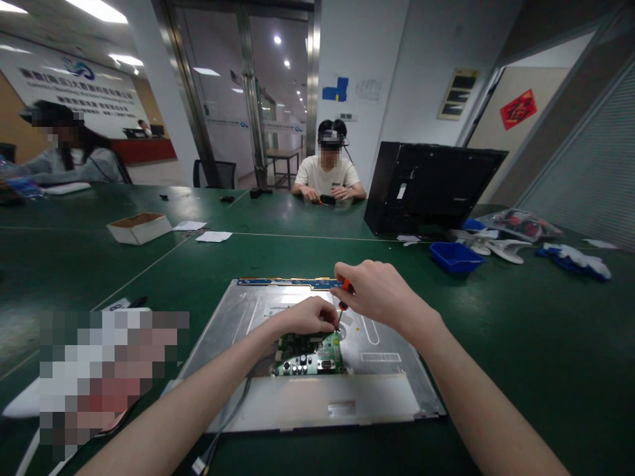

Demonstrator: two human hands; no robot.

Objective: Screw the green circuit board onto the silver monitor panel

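Note:
A silver metal panel (397, 377) lies flat on the green table, with a green circuit board (310, 360) on its middle and a blue strip board along its far edge. My right hand (374, 291) is closed on a screwdriver (343, 305) with a red and black handle, held upright. Its tip meets the upper right corner of the green board. My left hand (315, 316) is beside the tip, fingers pinched together by the shaft; whatever they may hold is hidden. A grey cable (233, 410) runs from the board's left side toward the near edge.
A blue tray (456, 256), a black monitor (441, 185) and gloves (575, 260) are at the right. An open box (139, 228) and papers (214, 236) lie at the left. Two people sit at the table, one across and one at far left.

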